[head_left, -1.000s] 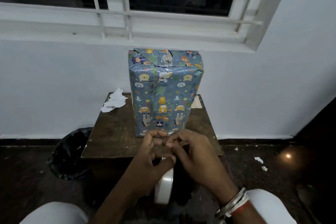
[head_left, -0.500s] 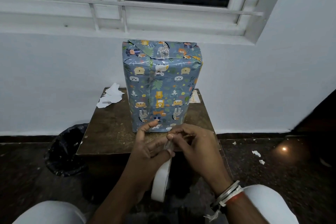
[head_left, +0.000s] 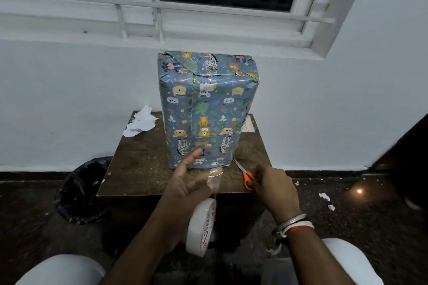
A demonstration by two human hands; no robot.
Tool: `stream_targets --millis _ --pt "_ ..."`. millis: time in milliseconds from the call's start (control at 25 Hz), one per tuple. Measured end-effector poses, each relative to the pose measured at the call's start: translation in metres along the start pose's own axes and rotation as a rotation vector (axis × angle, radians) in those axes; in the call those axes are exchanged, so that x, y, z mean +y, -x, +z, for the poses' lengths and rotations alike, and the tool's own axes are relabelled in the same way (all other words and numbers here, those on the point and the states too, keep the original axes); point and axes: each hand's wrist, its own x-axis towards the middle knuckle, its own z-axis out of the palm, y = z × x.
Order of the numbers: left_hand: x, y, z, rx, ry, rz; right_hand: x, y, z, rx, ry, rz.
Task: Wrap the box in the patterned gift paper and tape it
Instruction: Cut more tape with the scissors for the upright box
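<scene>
"Dark floor [head_left: 347, 215] nearest, flecked with white paper bits [head_left: 324, 196], and two pale knees [head_left: 58, 268] at the bottom edge. What are the hands doing?"

"The left grip [head_left: 190, 183] carries the tape roll [head_left: 201, 227]. It hangs below the palm with the lower fingers hooked into its core. One finger points up toward the box [head_left: 208, 111], and a short strip of clear tape [head_left: 215, 179] sticks to another fingertip."

"And the other?"

"The right grip [head_left: 275, 187], bangles [head_left: 294, 227] at the wrist, is curled on the orange handles of the scissors [head_left: 249, 179]. They lie on the near right part of the bench [head_left: 139, 169], blades aimed at the box's corner."

"Where's the box?"

"Upright on the middle of the bench, fully covered in blue animal-print gift paper [head_left: 231, 99]. A taped seam runs down its front, left of centre, and the top flaps are folded in. Whether the raised finger touches it, I can't tell."

"Anything further back?"

"A black bin [head_left: 81, 192] sits on the floor left of the bench. Torn white scraps [head_left: 141, 122] lie at the bench's far left corner, and a small card [head_left: 249, 125] peeks out behind the box on the right. Behind it all are a white wall [head_left: 69, 99] and a white-barred window [head_left: 208, 7] with dark panes."
</scene>
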Motion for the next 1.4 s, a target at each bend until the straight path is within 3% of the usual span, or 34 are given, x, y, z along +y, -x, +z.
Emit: stream_targets --millis 280,400,480,560,760,1400 --pt "0.004 -0.002 -0.011 -0.042 -0.041 0.021 -0.006 -0.001 -0.005 -0.065 0.145 -0.016" --pt "0.005 -0.004 -0.017 -0.08 -0.042 0.018 0.003 0.007 -0.023 -0.144 -0.142 -0.063" --pt "0.006 -0.004 -0.02 -0.098 -0.08 0.021 0.003 0.016 -0.038 -0.38 -0.483 -0.133" --pt "0.007 -0.004 -0.021 -0.104 -0.125 0.025 -0.004 0.026 -0.054 -0.635 -0.662 -0.242" --pt "0.007 -0.005 -0.022 -0.12 -0.13 -0.012 -0.01 0.03 -0.067 -0.932 -0.695 -0.456" --pt "0.004 -0.006 -0.02 -0.199 -0.23 -0.114 -0.008 0.025 -0.062 -1.007 -0.622 -0.497"
